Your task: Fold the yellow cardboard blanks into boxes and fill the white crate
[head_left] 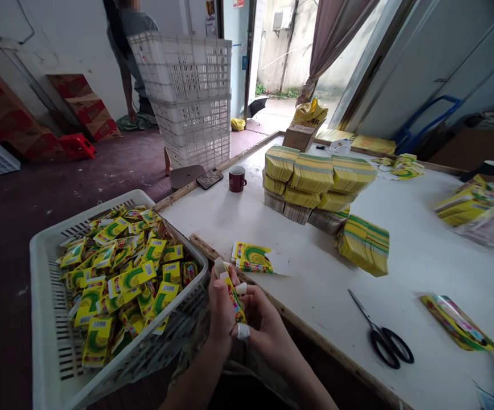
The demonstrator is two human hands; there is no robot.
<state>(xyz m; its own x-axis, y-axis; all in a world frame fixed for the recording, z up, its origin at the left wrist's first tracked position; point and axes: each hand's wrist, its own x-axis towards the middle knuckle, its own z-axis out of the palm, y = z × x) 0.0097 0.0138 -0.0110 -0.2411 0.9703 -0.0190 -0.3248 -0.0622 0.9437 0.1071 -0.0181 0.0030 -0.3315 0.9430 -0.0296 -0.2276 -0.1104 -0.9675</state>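
Note:
Just off the table's near edge, my left hand point(220, 310) is closed around a small yellow carton point(234, 299) with an open white flap at its top. My right hand point(266, 322) has its fingers curled against the carton's right side and lower end. White wraps cover the tips of its thumb and a finger. Flat yellow-green cartons point(253, 257) lie on the table just beyond my hands. To my left, a white plastic basket point(42, 273) holds many filled yellow packs point(131, 279).
The white table point(315, 319) carries black-handled scissors point(386, 339), stacked bundles of flat cartons point(313, 173), a yellow pack point(458, 322), a maroon mug point(237, 180) and a phone point(210, 178). Behind stand stacked white crates point(187, 74) and a person point(134, 51).

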